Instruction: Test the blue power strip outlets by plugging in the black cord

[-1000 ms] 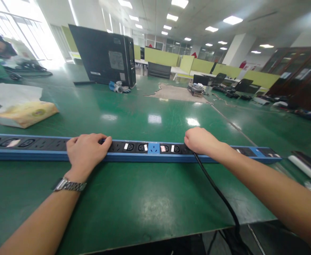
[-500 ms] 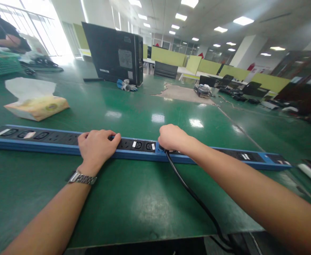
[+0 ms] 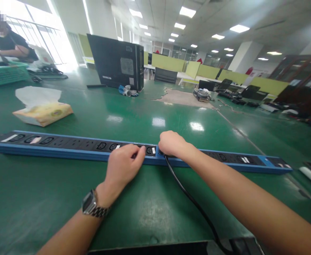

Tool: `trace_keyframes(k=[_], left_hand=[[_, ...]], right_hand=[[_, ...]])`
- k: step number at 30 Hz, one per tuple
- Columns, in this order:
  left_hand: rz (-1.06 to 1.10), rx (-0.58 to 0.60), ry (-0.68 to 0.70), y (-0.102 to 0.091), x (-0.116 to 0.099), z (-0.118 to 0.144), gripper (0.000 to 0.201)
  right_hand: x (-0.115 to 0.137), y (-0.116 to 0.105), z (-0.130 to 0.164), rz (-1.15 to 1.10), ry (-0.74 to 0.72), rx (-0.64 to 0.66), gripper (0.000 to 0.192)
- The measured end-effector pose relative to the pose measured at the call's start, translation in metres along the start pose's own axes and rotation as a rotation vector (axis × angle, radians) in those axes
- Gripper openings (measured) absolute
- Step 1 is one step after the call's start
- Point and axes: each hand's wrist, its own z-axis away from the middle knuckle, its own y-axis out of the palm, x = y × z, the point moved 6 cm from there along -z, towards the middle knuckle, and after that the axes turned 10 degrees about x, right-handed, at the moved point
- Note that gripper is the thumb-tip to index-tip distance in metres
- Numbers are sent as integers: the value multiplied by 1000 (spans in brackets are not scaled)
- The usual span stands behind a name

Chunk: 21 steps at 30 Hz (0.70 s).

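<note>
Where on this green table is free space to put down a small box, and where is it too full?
Bare green surface lies between the power strip and the tissue pack, and beyond, up to the computer case. The near edge left of the black cable is bare too. It is crowded mid-strip, where left hand and right hand meet.

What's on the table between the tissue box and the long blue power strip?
Nothing: in the head view, only bare green table separates the tissue box from the power strip.

Mid-frame, a long blue power strip (image 3: 73, 147) lies on the green table (image 3: 65, 212). The left hand (image 3: 123, 166) rests on its front edge; the right hand (image 3: 171, 143) grips a plug with black cable (image 3: 192, 203).
</note>
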Motion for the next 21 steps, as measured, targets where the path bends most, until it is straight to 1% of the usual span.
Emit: trace_keyframes(k=[2, 4, 5, 6, 7, 8, 9, 10, 11, 12, 13, 14, 15, 16, 17, 18, 19, 20, 21], left_hand=[[232, 241, -61, 28, -16, 10, 38], [616, 465, -222, 61, -26, 20, 34], [833, 538, -326, 76, -31, 23, 32], [1032, 574, -428, 88, -37, 25, 32], [1188, 573, -513, 94, -44, 25, 33], [1290, 527, -553, 94, -52, 22, 34], [1347, 453, -527, 87, -61, 16, 34], [1371, 366, -448, 73, -70, 9, 35], [1365, 275, -345, 54, -78, 2, 36], [1354, 195, -212, 31, -85, -4, 37], [1333, 149, -124, 10, -87, -7, 40], [1298, 101, -129, -7, -80, -8, 43], [1251, 24, -188, -22, -65, -7, 45], [1205, -34, -270, -33, -45, -5, 45], [1171, -55, -372, -36, -23, -1, 44], [1150, -24, -498, -33, 1, 5, 46], [1128, 55, -639, -25, 22, 12, 46], [1103, 126, -742, -15, 41, 19, 46], [1087, 174, -776, -7, 54, 22, 47]], right_hand=[[6, 0, 0, 17, -24, -30, 34], [8, -1, 0, 19, -37, -60, 33], [5, -1, 0, 5, -50, -52, 33], [0, 0, -1, -23, -68, -35, 36], [-7, 2, -2, -59, -84, -31, 42], [-17, 4, -3, -95, -92, -46, 49], [-29, 8, -4, -127, -88, -82, 54], [-42, 11, -4, -146, -66, -149, 56], [-56, 17, -4, -154, -21, -206, 55], [-68, 25, -4, -162, 19, -237, 53], [-78, 33, -4, -172, 49, -266, 52], [-83, 40, -5, -178, 56, -290, 52], [-86, 46, -5, -183, 44, -315, 51], [-86, 49, -6, -189, 26, -338, 51], [-86, 51, -6, -193, 7, -356, 50], [-84, 52, -7, -195, -7, -364, 50], [-84, 53, -9, -201, -7, -362, 51], [-84, 53, -10, -209, -1, -361, 52], [-84, 52, -10, -217, 5, -366, 52]])
